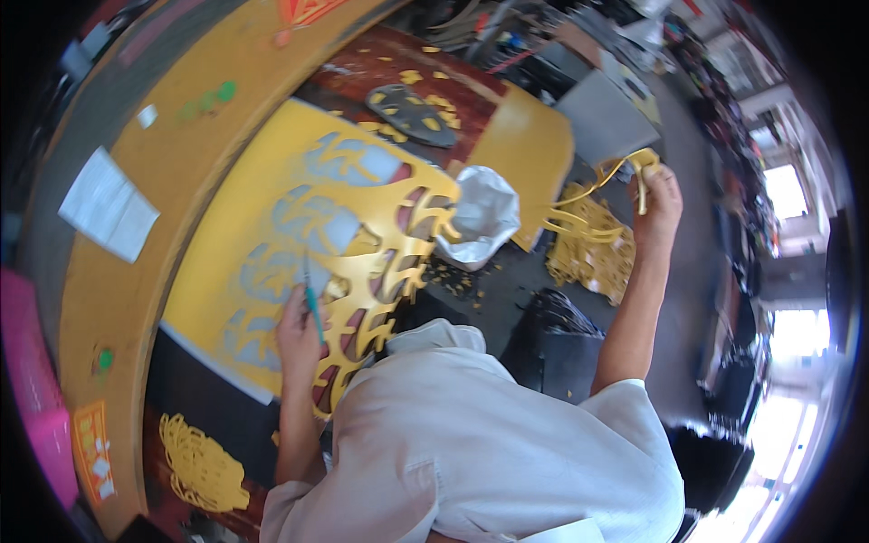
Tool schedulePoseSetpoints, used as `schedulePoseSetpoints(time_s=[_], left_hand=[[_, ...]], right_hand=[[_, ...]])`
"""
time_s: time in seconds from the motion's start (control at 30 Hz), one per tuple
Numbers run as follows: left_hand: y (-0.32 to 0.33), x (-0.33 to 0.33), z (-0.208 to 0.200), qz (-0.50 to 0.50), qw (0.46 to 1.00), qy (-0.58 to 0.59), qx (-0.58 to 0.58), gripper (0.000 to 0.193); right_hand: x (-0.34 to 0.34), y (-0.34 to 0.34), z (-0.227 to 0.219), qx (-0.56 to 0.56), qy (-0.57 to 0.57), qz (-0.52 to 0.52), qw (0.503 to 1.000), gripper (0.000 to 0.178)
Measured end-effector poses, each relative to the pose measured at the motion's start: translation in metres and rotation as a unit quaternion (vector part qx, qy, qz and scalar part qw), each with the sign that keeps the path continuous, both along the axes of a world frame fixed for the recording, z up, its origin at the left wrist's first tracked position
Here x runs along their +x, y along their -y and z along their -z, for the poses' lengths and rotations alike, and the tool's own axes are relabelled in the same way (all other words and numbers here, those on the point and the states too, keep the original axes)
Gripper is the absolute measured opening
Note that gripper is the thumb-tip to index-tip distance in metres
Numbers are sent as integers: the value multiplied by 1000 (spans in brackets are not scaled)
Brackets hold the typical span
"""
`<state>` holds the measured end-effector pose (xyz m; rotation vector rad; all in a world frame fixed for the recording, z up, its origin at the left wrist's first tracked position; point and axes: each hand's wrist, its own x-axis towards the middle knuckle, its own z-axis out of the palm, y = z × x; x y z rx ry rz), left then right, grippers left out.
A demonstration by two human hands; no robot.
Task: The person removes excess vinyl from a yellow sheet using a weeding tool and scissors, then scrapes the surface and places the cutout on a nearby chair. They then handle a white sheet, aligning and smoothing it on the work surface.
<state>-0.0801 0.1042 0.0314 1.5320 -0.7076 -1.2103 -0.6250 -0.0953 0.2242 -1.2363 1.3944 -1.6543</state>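
At right, thin yellow strips (644, 157) are gripped by right hand (658, 201), slim teal tool (314, 312) by left hand (296, 333); flat yellow sheet (272, 152) part-cut, grey shapes (337, 230) seemingly uncut.

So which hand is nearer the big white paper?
Left. The left hand is over the patterned yellow sheet, right of the paper; the right hand is much farther right.

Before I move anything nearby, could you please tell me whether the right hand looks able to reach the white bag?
Probably yes: the white bag looks open, with only yellow strips from the right hand seemingly trailing between; depth is uncertain.
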Motion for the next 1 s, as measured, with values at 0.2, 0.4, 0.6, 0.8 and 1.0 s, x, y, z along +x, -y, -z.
schedulePoseSetpoints(time_s=[0.2,0.4,0.6,0.8,1.0], left_hand=[[-19,-2,-18,-2,999,-2,-46,53],[-20,-42,-25,-25,996,65,-63,69],[13,-79,-41,38,990,129,-46,69],[43,-99,-155,45,917,397,16,61],[36,-91,-144,-124,946,295,-45,36]], right_hand=[[34,47,168,161,-520,-44,838,23],[222,0,143,323,-86,-426,841,53],[350,-57,137,192,-250,-541,780,55],[401,8,131,56,-222,-506,832,41],[509,155,-28,-11,-23,-559,829,31]])
